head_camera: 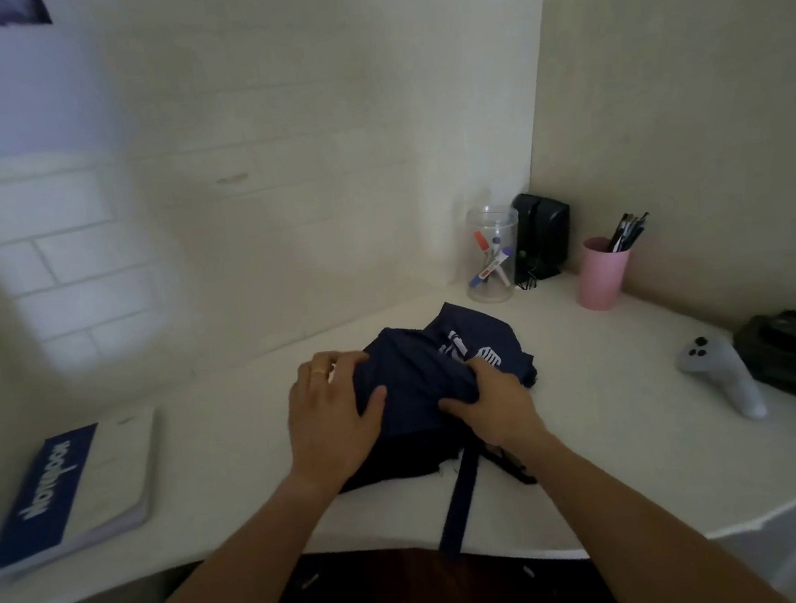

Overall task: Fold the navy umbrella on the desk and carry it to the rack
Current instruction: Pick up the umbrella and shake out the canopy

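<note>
The navy umbrella [415, 388] lies on the white worktop [591, 379] near its front edge, already collapsed into a loose bundle of cloth, with white print showing on the far side and its closing strap [461, 505] hanging over the worktop edge toward the person. The step in hand seems to be gathering and flattening the cloth before wrapping. To do it well, I think the folds should be pressed in one direction around the shaft, and then the strap pulled around while one hand keeps the bundle tight, otherwise the cloth may spring open. The left hand [329, 416] lies on the left side of the bundle with fingers spread and thumb on the cloth, pressing it rather than closing on it. The right hand [490, 404] has its fingers curled into the cloth and grips a fold. Both forearms reach forward from below. A blue notebook [62, 489] lies far left, a pink cup [602, 275] with pens and a grey controller [722, 370] on the right. The rack is not visible.
</note>
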`<state>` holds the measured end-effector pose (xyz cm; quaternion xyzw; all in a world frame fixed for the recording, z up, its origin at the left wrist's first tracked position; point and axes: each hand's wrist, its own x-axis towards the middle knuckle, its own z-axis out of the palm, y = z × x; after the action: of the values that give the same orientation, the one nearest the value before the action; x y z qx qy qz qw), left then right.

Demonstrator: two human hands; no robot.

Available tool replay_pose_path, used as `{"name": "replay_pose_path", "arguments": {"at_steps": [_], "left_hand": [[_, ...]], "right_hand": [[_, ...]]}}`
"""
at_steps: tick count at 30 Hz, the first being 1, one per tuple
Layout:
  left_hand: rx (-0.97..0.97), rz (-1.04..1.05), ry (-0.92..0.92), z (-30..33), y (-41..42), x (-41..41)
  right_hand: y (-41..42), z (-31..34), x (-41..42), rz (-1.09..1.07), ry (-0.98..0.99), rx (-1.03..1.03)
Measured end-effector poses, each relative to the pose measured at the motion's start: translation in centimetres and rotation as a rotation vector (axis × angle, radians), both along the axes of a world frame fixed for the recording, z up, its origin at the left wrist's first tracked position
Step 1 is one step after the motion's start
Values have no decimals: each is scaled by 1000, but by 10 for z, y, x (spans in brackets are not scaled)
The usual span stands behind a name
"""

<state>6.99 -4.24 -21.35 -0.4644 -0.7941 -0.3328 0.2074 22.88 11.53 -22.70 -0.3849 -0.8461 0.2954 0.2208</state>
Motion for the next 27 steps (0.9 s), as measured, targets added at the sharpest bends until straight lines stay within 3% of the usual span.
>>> {"name": "replay_pose_path", "arguments": {"at_steps": [3, 7, 9, 12, 14, 16, 19, 22, 27], "left_hand": [[-27, 21, -333, 5, 0, 3], [45, -208, -1097, 48, 6, 17], [35, -227, -1255, 66, 9, 26], [-52, -330, -1287, 77, 11, 43], [-39, -437, -1289, 84, 12, 59], [64, -491, -1232, 89, 13, 68], [258, -387, -1146, 97, 5, 67], [394, -373, -1195, 108, -8, 53], [446, -377, -1333, 133, -20, 38]], "right_hand": [[11, 4, 11, 39, 267, -269], [4, 25, 31, 146, 689, -720], [-2, 35, 39, 135, 833, -926], [-13, 50, 41, 185, 983, -1153], [-23, 66, 42, 251, 1037, -1175], [-29, 80, 43, 248, 1041, -1117], [-28, 90, 50, 269, 1049, -1080], [-26, 96, 63, 157, 1114, -1202], [-21, 101, 77, -20, 1126, -1314]]}}
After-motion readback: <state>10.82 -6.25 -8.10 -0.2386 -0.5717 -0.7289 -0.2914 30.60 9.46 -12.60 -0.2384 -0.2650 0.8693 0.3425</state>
